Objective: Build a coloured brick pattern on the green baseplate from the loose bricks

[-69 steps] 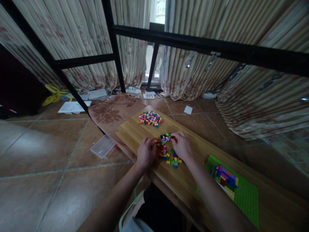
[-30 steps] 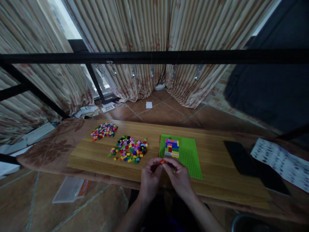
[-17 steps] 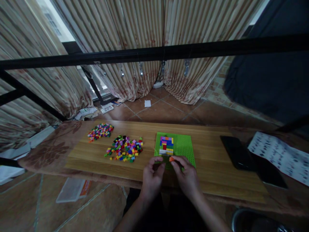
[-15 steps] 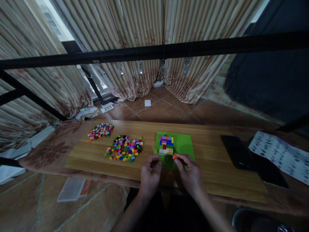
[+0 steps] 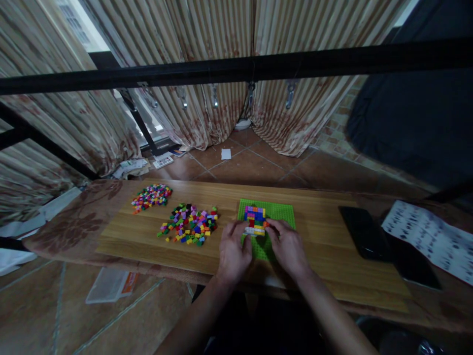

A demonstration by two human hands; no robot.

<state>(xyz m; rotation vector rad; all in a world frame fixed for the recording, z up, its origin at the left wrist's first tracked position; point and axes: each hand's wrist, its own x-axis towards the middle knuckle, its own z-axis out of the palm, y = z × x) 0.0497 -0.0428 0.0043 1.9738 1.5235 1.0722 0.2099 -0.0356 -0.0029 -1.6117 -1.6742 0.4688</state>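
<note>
A small wall of colored building bricks (image 5: 254, 214) stands on the green baseplate (image 5: 282, 210) in front of me. My right hand (image 5: 288, 245) pinches an orange brick (image 5: 265, 224) between thumb and index finger, at the right side of the wall. My left hand (image 5: 234, 250) is at the lower left corner of the wall, its curled fingers and thumb against the white bricks (image 5: 251, 230) there. The fingers hide part of that corner, and both hands cover parts of the baseplate's near half.
Two piles of loose bricks, a nearer one (image 5: 192, 226) and a farther one (image 5: 152, 196), lie left on the wooden board (image 5: 318, 212). A black tablet-like slab (image 5: 364, 234) and a printed sheet (image 5: 430, 239) lie right. A dark bar (image 5: 236, 70) crosses beyond the board.
Both hands have moved forward, away from me, up to the brick wall. The orange brick has gone from in front of the wall to its right side.
</note>
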